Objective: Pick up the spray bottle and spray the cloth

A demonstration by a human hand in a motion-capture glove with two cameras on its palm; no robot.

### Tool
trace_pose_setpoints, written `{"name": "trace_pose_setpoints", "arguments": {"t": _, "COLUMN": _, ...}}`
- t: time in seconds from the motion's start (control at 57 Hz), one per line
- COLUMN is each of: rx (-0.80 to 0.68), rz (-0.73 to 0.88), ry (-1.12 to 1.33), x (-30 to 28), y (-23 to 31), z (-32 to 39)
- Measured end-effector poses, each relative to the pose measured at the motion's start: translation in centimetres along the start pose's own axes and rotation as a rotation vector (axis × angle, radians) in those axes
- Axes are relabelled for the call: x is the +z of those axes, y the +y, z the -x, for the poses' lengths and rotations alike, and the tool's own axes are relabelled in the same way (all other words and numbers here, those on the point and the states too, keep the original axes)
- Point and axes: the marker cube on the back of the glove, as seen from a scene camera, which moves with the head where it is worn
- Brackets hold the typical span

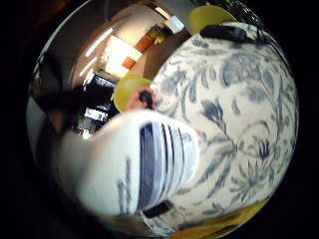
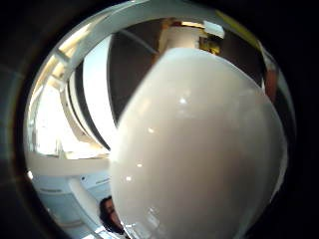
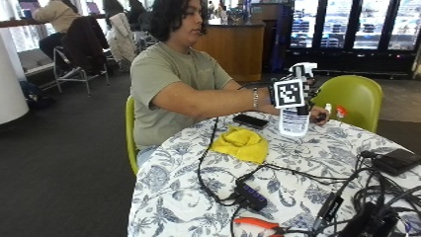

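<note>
Right hand [image 3: 304,101] fingers wrapped round spray bottle [image 3: 294,118], upright above counter [image 3: 329,163]; yellow cloth [image 3: 242,143] lies left, unsprayed, nozzle not yet aimed.

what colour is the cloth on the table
Yellow. The cloth shows best in the outside view, lying crumpled on the tablecloth.

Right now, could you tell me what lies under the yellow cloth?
The yellow cloth lies crumpled on the floral tablecloth, apart from the spray bottle. A black cable passes beside it. Anything beneath its folds is hidden.
</note>
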Motion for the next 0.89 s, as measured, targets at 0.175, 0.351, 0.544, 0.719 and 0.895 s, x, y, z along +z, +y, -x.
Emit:
{"name": "trace_pose_setpoints", "arguments": {"t": 0.175, "rx": -0.006, "rz": -0.066, "ry": 0.213, "x": -2.6, "y": 2.2, "z": 0.2}}
{"name": "trace_pose_setpoints", "arguments": {"t": 0.351, "rx": -0.075, "rz": -0.025, "ry": 0.396, "x": -6.7, "y": 6.4, "z": 2.6}}
{"name": "trace_pose_setpoints", "arguments": {"t": 0.544, "rx": -0.226, "rz": 0.155, "ry": 0.626, "x": -9.2, "y": 13.0, "z": 7.9}}
{"name": "trace_pose_setpoints", "arguments": {"t": 0.719, "rx": -0.257, "rz": 0.286, "ry": 0.795, "x": -8.6, "y": 16.8, "z": 10.4}}
{"name": "trace_pose_setpoints", "arguments": {"t": 0.895, "rx": -0.314, "rz": 0.31, "ry": 0.9, "x": -8.4, "y": 19.8, "z": 12.4}}
